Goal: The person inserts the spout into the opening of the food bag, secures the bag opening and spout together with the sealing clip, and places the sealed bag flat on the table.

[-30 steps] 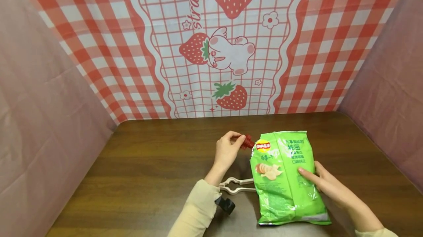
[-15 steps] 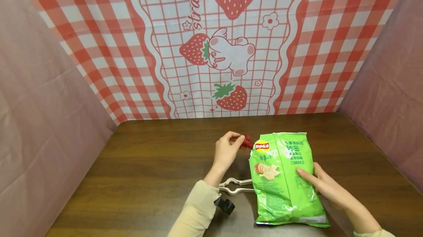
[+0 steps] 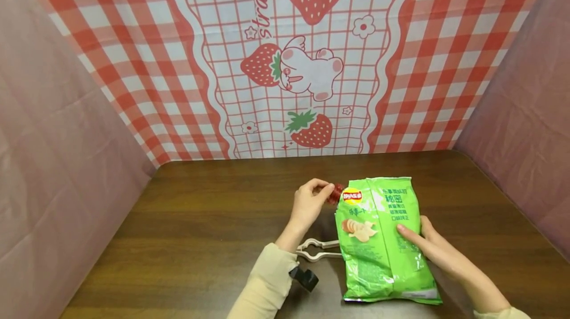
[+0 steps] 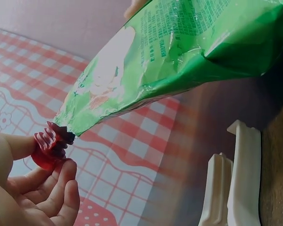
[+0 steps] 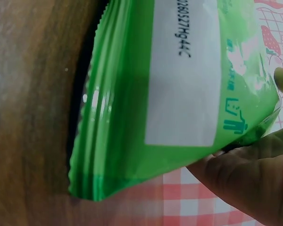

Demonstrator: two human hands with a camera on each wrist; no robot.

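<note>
A green potato chip bag [image 3: 378, 240] stands at a slant over the table, its printed back toward me. My right hand [image 3: 438, 247] grips its right side, thumb on the front and fingers behind. At the bag's upper left corner, my left hand [image 3: 311, 203] pinches a small red translucent claw clip [image 3: 336, 193] between thumb and fingers. In the left wrist view, the toothed end of the clip [image 4: 52, 143] meets the bag's narrow corner. The right wrist view shows the crimped bottom seam of the bag [image 5: 122, 94] and its white date label.
A cream tong-like tool [image 3: 313, 250] with two arms lies on the brown table [image 3: 200, 230], partly behind the bag. A black strap [image 3: 305, 278] hangs at my left wrist. A red-checked strawberry cloth [image 3: 311, 62] covers the back, with pink cloth at both sides.
My left hand and the red clip have shifted slightly right, so the clip sits closer against the bag's corner. The bag and my right hand have drifted a little left.
</note>
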